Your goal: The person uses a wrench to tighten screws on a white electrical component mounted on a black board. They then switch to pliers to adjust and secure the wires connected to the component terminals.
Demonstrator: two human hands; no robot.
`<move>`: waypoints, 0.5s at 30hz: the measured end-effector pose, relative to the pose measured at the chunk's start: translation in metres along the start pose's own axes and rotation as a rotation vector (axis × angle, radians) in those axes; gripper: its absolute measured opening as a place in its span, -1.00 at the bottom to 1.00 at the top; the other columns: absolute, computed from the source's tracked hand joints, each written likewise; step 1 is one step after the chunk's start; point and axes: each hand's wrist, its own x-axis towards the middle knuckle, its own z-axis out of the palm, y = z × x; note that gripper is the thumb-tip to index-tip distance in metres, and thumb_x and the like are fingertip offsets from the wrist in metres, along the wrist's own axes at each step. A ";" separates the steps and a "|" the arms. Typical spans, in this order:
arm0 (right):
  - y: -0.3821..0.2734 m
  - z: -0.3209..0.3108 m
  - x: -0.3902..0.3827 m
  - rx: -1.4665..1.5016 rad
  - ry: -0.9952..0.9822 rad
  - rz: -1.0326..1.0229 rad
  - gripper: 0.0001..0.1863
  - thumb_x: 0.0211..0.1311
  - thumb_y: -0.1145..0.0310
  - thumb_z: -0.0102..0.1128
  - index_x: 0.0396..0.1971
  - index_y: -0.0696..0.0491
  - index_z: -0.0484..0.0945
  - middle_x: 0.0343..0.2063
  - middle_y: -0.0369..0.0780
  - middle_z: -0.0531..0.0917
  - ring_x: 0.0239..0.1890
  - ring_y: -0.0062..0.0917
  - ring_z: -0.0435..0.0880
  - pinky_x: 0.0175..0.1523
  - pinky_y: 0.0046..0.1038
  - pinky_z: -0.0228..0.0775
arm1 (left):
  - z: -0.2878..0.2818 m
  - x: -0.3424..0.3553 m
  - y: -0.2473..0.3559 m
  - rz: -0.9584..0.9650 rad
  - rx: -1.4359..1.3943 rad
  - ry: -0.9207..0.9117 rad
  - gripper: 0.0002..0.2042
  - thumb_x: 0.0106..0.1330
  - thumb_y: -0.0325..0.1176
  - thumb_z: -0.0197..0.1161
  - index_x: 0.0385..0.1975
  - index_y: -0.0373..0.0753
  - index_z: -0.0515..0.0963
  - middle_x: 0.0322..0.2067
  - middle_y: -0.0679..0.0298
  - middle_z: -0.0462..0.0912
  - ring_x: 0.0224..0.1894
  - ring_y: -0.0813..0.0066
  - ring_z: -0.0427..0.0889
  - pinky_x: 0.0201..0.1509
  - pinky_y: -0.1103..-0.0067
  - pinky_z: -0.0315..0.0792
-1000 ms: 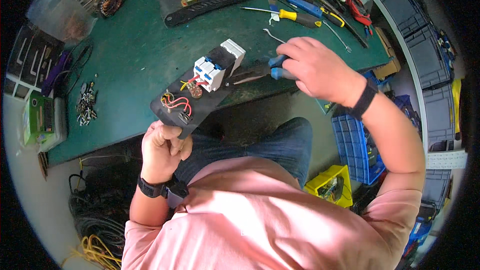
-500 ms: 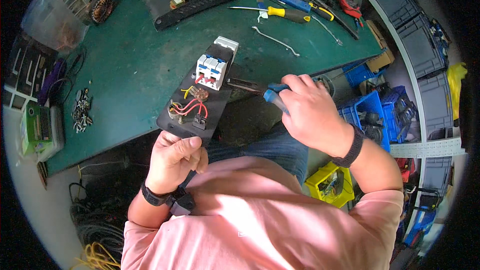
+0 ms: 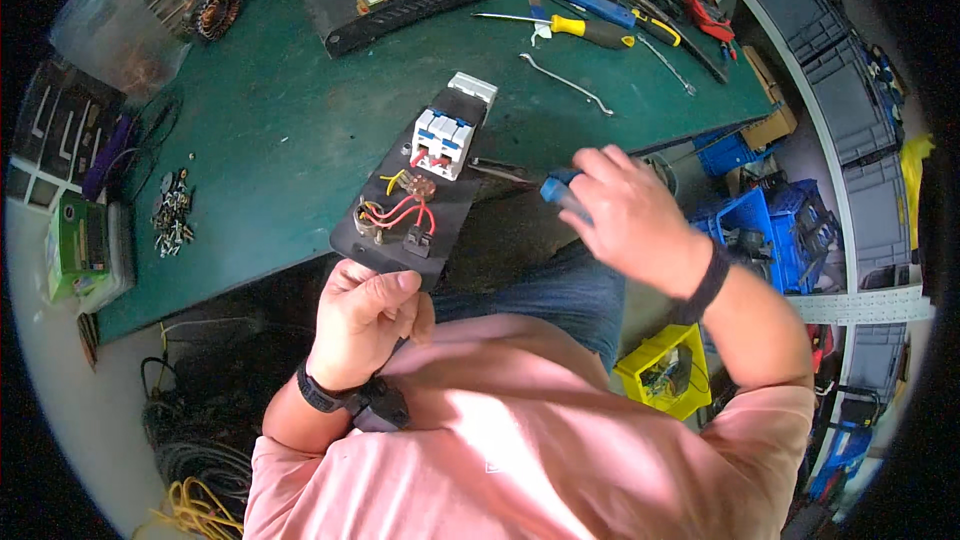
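Note:
My left hand [image 3: 368,315] pinches the lower edge of a black mounting plate [image 3: 395,248], thumb on top, and holds it tilted over the bench's front edge. A white circuit breaker with blue parts [image 3: 443,143] sits on the plate's upper half. Below it, red and yellow wires [image 3: 395,210] run between a round brown part [image 3: 420,188], a ringed metal part at the left and a small black switch-like part [image 3: 417,240]. My right hand [image 3: 635,220] grips blue-handled pliers [image 3: 553,190]; their slim metal jaws reach the plate's right edge beside the breaker. Whether they touch is unclear.
On the green bench [image 3: 260,170] lie a pile of screws [image 3: 173,215], a wrench [image 3: 567,83], a yellow-and-black screwdriver [image 3: 570,28] and a black slotted metal part [image 3: 420,12]. Blue bins [image 3: 745,220] and a yellow bin [image 3: 665,375] stand at the right.
The whole view has shifted slightly, so plate and hands appear a little farther right. My right hand's fingers have moved a little around the pliers' handles; my left hand keeps its pinch.

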 end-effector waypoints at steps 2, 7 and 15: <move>0.027 0.000 0.013 -0.081 -0.010 -0.165 -0.85 -0.06 0.33 0.25 -0.50 0.06 0.53 -0.34 -0.23 0.48 -0.22 -0.35 0.48 -0.17 -0.36 0.41 | -0.003 0.001 0.002 -0.007 -0.002 0.032 -0.74 0.19 -0.50 0.14 -0.75 -0.25 0.35 -0.79 0.29 0.33 -0.79 0.46 0.31 -0.62 0.45 0.36; 0.076 -0.010 0.068 -0.172 0.019 -0.529 -0.92 -0.07 0.38 0.16 -0.50 0.00 0.53 -0.31 -0.30 0.52 -0.19 -0.43 0.50 -0.11 -0.38 0.38 | 0.001 0.005 -0.009 -0.073 0.003 0.104 -0.72 0.15 -0.49 0.14 -0.80 -0.22 0.32 -0.85 0.32 0.25 -0.81 0.42 0.30 -0.63 0.45 0.37; 0.070 -0.012 0.085 -0.102 -0.064 -0.489 -0.81 -0.21 0.48 0.26 -0.47 0.07 0.53 -0.17 -0.25 0.54 -0.10 -0.36 0.49 -0.03 -0.35 0.36 | -0.019 0.009 -0.011 0.043 -0.050 0.118 -0.66 0.12 -0.39 0.15 -0.87 -0.24 0.27 -0.89 0.22 0.26 -0.86 0.32 0.22 -0.71 0.47 0.22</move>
